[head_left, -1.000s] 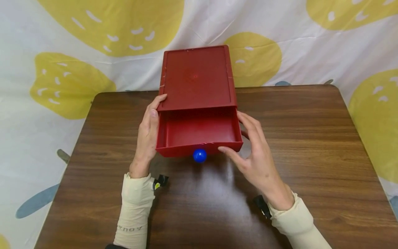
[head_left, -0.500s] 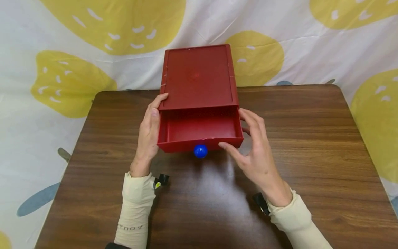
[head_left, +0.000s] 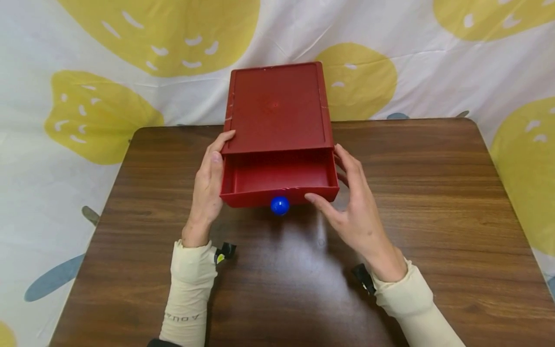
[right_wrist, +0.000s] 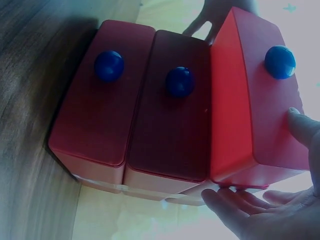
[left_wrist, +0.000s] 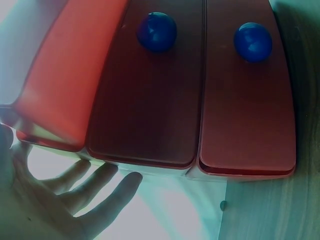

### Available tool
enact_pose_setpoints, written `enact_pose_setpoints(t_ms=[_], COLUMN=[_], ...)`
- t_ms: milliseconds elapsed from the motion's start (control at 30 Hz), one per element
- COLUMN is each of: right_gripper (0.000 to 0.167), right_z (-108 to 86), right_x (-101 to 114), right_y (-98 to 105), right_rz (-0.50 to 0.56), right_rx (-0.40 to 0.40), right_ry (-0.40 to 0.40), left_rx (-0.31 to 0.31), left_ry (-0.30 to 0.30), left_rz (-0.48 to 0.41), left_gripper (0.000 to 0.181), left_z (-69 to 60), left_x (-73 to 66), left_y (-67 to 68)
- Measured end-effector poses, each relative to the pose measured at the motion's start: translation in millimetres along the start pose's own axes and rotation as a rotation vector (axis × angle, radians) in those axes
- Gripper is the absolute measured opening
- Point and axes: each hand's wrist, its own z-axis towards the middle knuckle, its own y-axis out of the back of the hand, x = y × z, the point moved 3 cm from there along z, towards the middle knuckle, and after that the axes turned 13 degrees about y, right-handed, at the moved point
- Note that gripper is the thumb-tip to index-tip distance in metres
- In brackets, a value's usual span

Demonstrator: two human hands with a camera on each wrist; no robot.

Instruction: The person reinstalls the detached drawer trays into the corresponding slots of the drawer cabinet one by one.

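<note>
A red plastic drawer cabinet point(head_left: 277, 108) stands on the table, its top drawer point(head_left: 249, 197) partly pulled out. Nothing is visible inside that drawer. A round blue knob point(head_left: 280, 206) sits on its front. My left hand point(head_left: 205, 188) lies along the cabinet's left side, fingers extended, with a fingertip on the top edge. On the right, my right hand point(head_left: 362, 219) has its thumb against the drawer front and its other fingers along the cabinet's side. Below, the middle drawer point(right_wrist: 170, 130) and the bottom drawer point(right_wrist: 95, 120) are closed, each with a blue knob.
The brown wood-grain table point(head_left: 433, 217) extends to both sides and in front of the cabinet. Behind it hangs a white cloth point(head_left: 286, 29) with yellow lemon shapes. Small black cameras are strapped at both wrists.
The top drawer has slid a little way into the cabinet, away from me. My right hand has moved forward along with it, while my left hand has stayed at the cabinet's side.
</note>
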Motion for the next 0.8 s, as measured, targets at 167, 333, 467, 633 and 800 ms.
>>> enact_pose_setpoints(t_ms=[167,333,467,633,800], right_gripper=[0.104,0.101,0.096,0.089,0.085], right_z=[3.0,5.0,6.4,7.9,10.3], right_x=[-2.4,-4.3,-6.8,-9.5,-11.8], right_y=[-1.3,-3.6,-6.3,-8.7,-9.8], right_rz=[0.008,0.009,-0.003,-0.028,-0.039], right_rx=[0.005,0.010,0.013,0.009,0.006], right_ry=[0.001,-0.002,0.020,0.023,0.024], left_rx=[0.000,-0.011,-0.012,-0.008,-0.022], left_ry=[-0.014,-0.030,-0.030,-0.022,-0.033], left_rz=[0.001,0.019,0.022,0.019,0.029], left_gripper=[0.043,0.044,0.044,0.044,0.044], left_z=[-0.4,-0.8,-1.0,-1.2,-1.1], left_x=[-0.8,-2.5,-2.4,-1.3,-1.1], left_y=[0.4,0.7,0.8,1.0,0.9])
